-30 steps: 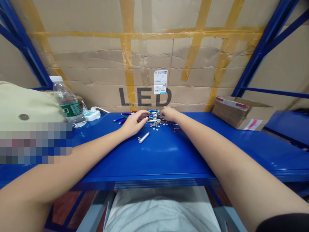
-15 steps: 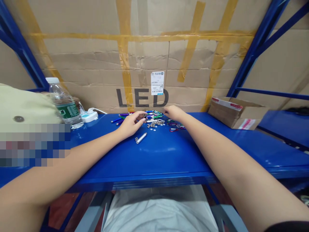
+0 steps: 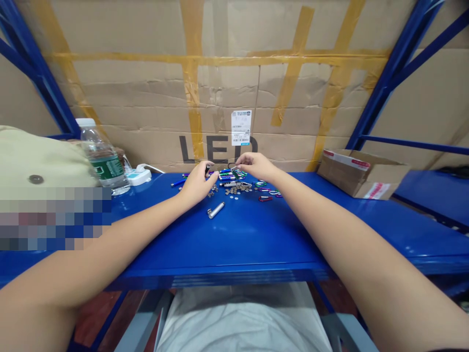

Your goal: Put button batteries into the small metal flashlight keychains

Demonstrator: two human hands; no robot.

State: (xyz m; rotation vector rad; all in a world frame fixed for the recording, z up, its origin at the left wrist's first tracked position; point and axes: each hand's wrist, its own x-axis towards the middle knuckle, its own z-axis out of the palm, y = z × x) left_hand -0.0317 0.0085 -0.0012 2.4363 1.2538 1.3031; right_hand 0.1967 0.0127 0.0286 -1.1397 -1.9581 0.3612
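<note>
My left hand point(image 3: 198, 183) is closed around a small dark cylinder point(image 3: 207, 169), mostly hidden by the fingers. Between the thumb and fingers of my right hand point(image 3: 256, 165) is a thin dark carabiner point(image 3: 230, 165), held just above the pile. Beneath and between both hands lie blue, green and silver mini flashlights point(image 3: 227, 178). Several small round button cells point(image 3: 238, 189) are heaped in front of them. Coloured carabiners point(image 3: 265, 198) are scattered below my right wrist. Nearer to me, a silver mini flashlight point(image 3: 217, 210) lies alone with small metal parts at its end.
A water bottle point(image 3: 107, 168) and a white power strip point(image 3: 139, 176) stand at the left, beside a pale cloth item point(image 3: 47, 156). An open cardboard box point(image 3: 361, 173) sits at the right. A large taped carton point(image 3: 146, 112) walls off the back of the blue table point(image 3: 238, 244).
My right hand has moved slightly left and up, and a dark carabiner now shows in its fingers. My left hand has turned slightly, and the dark cylinder shows at its fingertips.
</note>
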